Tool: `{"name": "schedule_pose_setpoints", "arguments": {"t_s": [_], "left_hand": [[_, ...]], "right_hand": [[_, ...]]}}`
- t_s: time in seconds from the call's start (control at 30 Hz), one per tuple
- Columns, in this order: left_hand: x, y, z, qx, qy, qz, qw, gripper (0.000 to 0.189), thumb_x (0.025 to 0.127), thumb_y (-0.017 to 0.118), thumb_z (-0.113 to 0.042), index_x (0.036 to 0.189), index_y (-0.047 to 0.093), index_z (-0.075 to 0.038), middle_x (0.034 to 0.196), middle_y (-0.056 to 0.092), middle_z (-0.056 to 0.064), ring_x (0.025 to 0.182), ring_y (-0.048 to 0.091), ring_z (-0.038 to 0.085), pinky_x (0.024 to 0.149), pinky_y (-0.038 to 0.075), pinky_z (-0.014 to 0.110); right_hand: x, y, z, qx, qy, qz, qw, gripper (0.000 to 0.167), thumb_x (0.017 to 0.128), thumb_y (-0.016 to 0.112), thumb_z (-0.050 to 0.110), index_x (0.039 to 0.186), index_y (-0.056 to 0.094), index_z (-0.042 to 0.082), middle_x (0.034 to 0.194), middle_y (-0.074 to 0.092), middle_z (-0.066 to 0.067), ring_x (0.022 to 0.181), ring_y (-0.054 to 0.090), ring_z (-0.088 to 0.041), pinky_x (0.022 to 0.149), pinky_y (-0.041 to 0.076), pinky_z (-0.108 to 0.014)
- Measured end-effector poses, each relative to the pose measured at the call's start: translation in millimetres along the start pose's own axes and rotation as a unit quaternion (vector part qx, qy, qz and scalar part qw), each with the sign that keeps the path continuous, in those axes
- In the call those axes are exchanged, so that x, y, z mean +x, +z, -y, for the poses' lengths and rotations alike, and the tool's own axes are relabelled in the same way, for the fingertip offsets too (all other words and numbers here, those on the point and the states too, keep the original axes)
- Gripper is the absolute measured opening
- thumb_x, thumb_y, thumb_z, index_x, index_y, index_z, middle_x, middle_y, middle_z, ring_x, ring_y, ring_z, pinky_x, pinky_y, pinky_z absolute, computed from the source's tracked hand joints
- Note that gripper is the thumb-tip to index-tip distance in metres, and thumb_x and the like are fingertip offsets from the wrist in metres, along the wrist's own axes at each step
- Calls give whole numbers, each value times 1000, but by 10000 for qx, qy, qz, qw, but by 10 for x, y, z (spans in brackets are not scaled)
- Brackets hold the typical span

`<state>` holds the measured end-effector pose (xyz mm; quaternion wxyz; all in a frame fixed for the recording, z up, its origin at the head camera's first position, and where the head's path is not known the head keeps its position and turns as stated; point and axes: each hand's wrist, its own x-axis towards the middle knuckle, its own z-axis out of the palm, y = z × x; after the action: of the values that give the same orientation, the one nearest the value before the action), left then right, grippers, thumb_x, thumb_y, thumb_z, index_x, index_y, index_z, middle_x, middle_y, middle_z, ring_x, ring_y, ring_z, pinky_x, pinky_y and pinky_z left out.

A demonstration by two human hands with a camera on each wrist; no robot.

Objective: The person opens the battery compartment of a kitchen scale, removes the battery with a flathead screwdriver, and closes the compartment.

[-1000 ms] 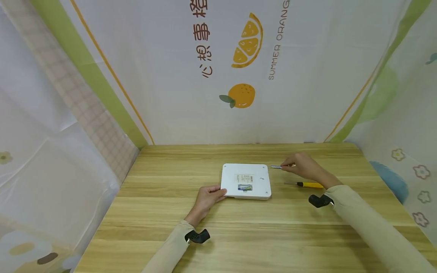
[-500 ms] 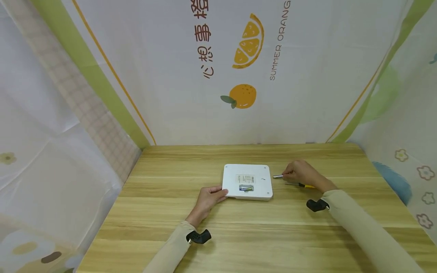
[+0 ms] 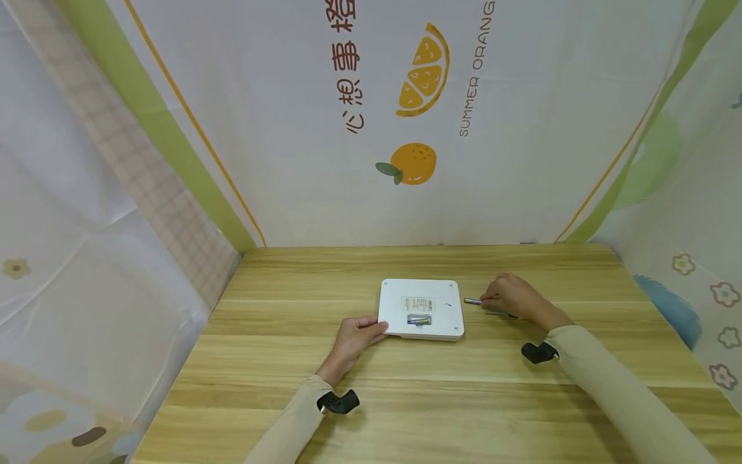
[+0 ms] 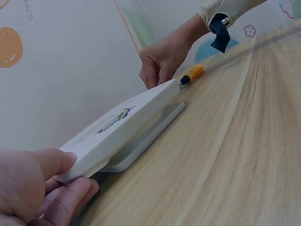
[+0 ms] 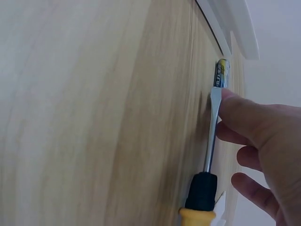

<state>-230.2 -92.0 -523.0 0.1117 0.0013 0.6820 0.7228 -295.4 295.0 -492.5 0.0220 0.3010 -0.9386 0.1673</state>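
My left hand [image 3: 355, 340] holds the near left corner of a white square device [image 3: 400, 290], thumb on top and fingers beneath. In the left wrist view its near side is tilted up, over a thin white plate [image 4: 155, 136]. An uncovered battery compartment [image 3: 419, 320] in its upward face contains at least one battery. Just right of the device, my right hand [image 3: 513, 298] pinches a slim cylindrical battery [image 3: 471, 301] low at the tabletop. A flat-blade screwdriver [image 5: 211, 132] with a yellow and black handle lies close beside that hand; in the head view the hand mostly hides it.
The wooden table [image 3: 324, 277] ends at the back against a white curtain [image 3: 290, 161] with printed oranges. More printed cloth hangs along both sides. A small white piece [image 5: 219, 209], only partly visible, lies beyond the screwdriver handle in the right wrist view.
My right hand has come down and nearer with the battery, covering more of the screwdriver. The battery has turned and shows its coloured label. My left hand keeps its hold on the device.
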Motion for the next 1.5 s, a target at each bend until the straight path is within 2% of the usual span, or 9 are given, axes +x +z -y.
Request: {"name": "schedule_pose_setpoints", "arguments": {"t_s": [0.2,0.57,0.67,0.77,0.93,1.03,1.13,1.3,1.5], "left_hand": [[-12,-6,0,14,7,69,10000,33,95,70,0,122,64,18,119,68,30,103,72,24,91,63,30],[-35,-7,-16,21,28,37,10000,32,96,70,0,123,65,17,121,67,31,104,72,26,90,63,30],[-32,-11,-12,1,31,30,10000,32,96,70,1,123,65,17,121,67,31,104,71,26,90,63,30],[-21,-13,-4,-27,28,28,10000,32,96,69,1,123,65,17,120,67,30,103,72,24,90,63,30],[-8,-15,12,-21,45,73,10000,32,95,70,1,122,64,18,118,68,29,102,72,24,90,63,30],[-15,-15,2,-18,59,87,9999,33,96,70,0,123,64,18,119,68,29,104,72,25,90,63,31],[-18,-13,-9,-40,36,81,10000,33,96,69,0,123,64,17,120,68,30,106,71,27,91,63,31],[-18,-10,-23,-48,-17,56,10000,31,96,69,0,123,65,16,120,68,29,108,71,29,92,62,31],[-25,-11,-17,-16,-31,50,10000,31,96,69,0,123,65,16,121,68,29,108,71,29,92,63,31]], "right_hand": [[-32,-4,11,24,145,9,9999,15,89,81,21,97,83,8,96,77,-2,88,64,-19,76,61,-42],[31,-101,109,-104,-32,-183,9998,14,90,81,18,96,83,6,92,77,-3,81,68,-18,68,63,-38],[140,-122,251,-168,-59,-212,9996,16,92,79,23,99,83,9,92,76,-1,80,68,-16,66,61,-35],[273,-119,495,84,-168,-156,9997,19,94,77,27,102,82,11,94,75,1,81,66,-13,66,59,-32],[447,-52,916,561,-738,6,9957,18,93,78,26,101,83,11,94,75,4,82,66,-10,68,58,-27],[532,9,1068,522,-1086,105,9927,14,92,79,24,98,83,12,91,74,7,82,65,-9,70,58,-25],[598,56,1158,491,-1153,256,9918,10,91,80,23,95,84,14,87,72,10,78,62,-5,67,57,-23],[665,105,1232,531,-972,583,9921,7,90,81,21,90,84,15,81,67,12,71,55,1,62,51,-18],[688,136,1283,305,-977,720,9921,5,88,82,18,87,84,13,77,64,11,67,49,-1,60,46,-19]]}}
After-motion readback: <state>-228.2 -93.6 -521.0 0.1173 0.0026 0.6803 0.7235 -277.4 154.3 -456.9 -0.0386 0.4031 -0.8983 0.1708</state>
